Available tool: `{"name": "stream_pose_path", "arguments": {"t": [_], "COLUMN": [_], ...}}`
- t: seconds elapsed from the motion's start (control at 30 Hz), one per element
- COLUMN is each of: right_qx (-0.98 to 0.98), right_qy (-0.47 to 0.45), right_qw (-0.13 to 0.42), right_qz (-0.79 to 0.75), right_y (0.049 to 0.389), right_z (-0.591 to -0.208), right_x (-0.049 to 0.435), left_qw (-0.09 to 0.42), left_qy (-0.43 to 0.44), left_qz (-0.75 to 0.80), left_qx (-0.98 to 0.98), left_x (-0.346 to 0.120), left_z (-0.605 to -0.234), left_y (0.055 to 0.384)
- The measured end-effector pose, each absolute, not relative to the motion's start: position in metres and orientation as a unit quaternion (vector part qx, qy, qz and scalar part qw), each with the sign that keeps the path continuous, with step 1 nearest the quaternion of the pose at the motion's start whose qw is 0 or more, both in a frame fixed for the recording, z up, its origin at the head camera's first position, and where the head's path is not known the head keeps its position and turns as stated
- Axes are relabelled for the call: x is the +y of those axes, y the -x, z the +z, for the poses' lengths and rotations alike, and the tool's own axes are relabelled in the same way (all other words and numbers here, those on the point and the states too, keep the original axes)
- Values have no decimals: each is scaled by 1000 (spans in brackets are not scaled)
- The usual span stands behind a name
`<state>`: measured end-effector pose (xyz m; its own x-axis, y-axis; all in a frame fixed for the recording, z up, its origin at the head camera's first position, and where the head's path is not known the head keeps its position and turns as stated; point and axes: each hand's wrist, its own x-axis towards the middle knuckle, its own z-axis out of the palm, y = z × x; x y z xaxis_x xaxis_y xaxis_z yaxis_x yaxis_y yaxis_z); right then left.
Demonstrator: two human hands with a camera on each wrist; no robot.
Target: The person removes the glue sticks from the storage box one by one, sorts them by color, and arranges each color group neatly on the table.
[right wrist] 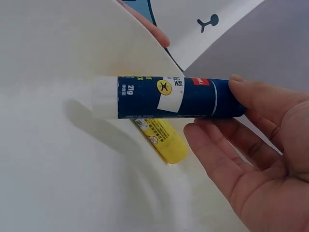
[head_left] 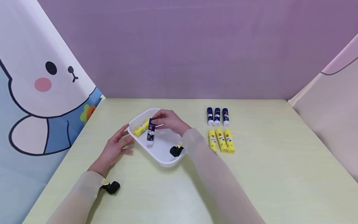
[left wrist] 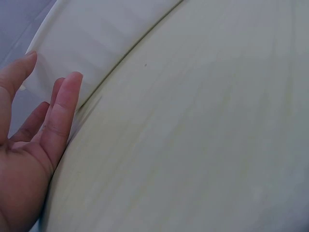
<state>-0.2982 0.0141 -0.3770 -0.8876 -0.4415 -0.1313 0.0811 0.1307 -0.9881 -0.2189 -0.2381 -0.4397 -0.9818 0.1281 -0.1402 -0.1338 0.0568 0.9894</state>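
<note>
My right hand [head_left: 171, 121] pinches a dark blue glue stick [head_left: 151, 132] by its capped end, over the white plastic tray [head_left: 165, 160]. In the right wrist view the blue glue stick [right wrist: 149, 98] lies across the picture, its white base pointing left. Behind it a yellow glue stick [right wrist: 169, 145] lies in the tray; the head view shows this yellow glue stick [head_left: 141, 128] near the tray's far left corner. My left hand [head_left: 116, 147] is at the tray's left side, fingers fairly straight. In the left wrist view, fingertips of the left hand [left wrist: 38, 145] touch the tray's outer wall [left wrist: 91, 43].
Right of the tray lie several more glue sticks: a row of three blue ones [head_left: 217, 117] with white bases, and three yellow ones [head_left: 221, 140] nearer me. A purple panel [head_left: 195, 49] stands behind the table [head_left: 265, 174], with a cartoon-printed sheet [head_left: 36, 93] on the left.
</note>
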Motion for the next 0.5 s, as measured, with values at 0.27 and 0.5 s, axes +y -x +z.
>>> {"name": "stream_pose_path", "arguments": {"t": [0.27, 0.5], "right_qx": [730, 716], "right_qy": [115, 108], "right_qw": [167, 136], "right_qz": [-653, -676], "right_y": [296, 290], "right_z": [-365, -355], "right_x": [29, 44], "left_qw": [98, 102], "left_qy": [1, 3], "left_qz": [693, 694], "left_qx": [714, 712], "left_x": [-239, -240], "left_z": [-440, -441], "left_y": [219, 220]}}
